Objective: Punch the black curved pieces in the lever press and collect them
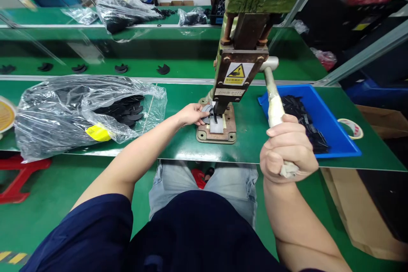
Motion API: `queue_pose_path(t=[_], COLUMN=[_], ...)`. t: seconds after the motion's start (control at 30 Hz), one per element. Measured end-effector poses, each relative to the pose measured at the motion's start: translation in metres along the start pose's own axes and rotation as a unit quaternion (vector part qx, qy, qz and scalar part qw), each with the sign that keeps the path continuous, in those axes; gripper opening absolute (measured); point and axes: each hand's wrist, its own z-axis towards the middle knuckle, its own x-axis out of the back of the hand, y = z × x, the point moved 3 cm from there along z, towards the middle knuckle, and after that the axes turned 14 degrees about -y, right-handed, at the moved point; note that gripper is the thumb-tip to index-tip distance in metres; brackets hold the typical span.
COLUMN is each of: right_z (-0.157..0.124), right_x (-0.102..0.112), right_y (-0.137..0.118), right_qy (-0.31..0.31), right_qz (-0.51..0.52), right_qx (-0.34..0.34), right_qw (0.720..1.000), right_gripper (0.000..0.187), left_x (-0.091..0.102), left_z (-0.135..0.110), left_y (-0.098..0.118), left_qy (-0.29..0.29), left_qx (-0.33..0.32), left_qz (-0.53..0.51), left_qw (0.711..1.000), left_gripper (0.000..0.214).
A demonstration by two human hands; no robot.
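Gripping the wrapped lever (274, 104) of the hand press (241, 57), the right hand (287, 149) is closed in a full fist at about 4 o'clock from the die. The left hand (192, 114), at 9 o'clock, pinches a thin dark flat piece (208, 112) on the base plate (217, 129), fingers nearly closed. The piece looks light, flexible and easily shifted, so its outer edge is best held, away from the punch. The lever seems stiff and heavy; its padded end gives purchase.
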Motion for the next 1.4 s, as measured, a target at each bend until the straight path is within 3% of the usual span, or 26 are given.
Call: queue_pose_path(t=[0.23,0.47,0.7,0.83,1.07,1.3,1.4], right_z=[0.0,-0.002,-0.001,0.0,0.001,-0.003,0.015], right_x=[0.0,0.003,0.005,0.005,0.003,0.002,0.004], right_y=[-0.001,0.001,0.003,0.001,-0.001,0.001,-0.001], right_qy=[0.001,-0.012,-0.03,-0.033,-0.02,-0.018,-0.02], right_qz=[0.001,-0.018,-0.015,-0.02,-0.012,-0.006,0.003], right_qx=[0.003,-0.002,0.001,0.009,-0.001,0.012,0.028], right_qw=[1.0,1.0,0.999,0.999,1.0,1.0,0.999], right_gripper=[0.035,0.03,0.032,0.029,0.032,0.033,0.036], left_x=[0.006,-0.002,0.01,0.008,0.005,0.004,0.002], left_z=[0.01,0.013,0.002,0.003,0.008,0.006,0.005], left_y=[-0.004,0.0,-0.002,-0.002,0.0,0.004,0.002], left_qy=[-0.069,-0.076,-0.065,-0.065,-0.037,-0.067,-0.061], left_qx=[0.032,0.049,-0.043,-0.053,-0.008,0.079,0.088], left_qz=[-0.049,-0.05,-0.028,0.012,0.038,-0.03,-0.051], left_qw=[0.996,0.995,0.997,0.996,0.999,0.994,0.993], left_gripper=[0.036,0.036,0.039,0.037,0.031,0.026,0.027])
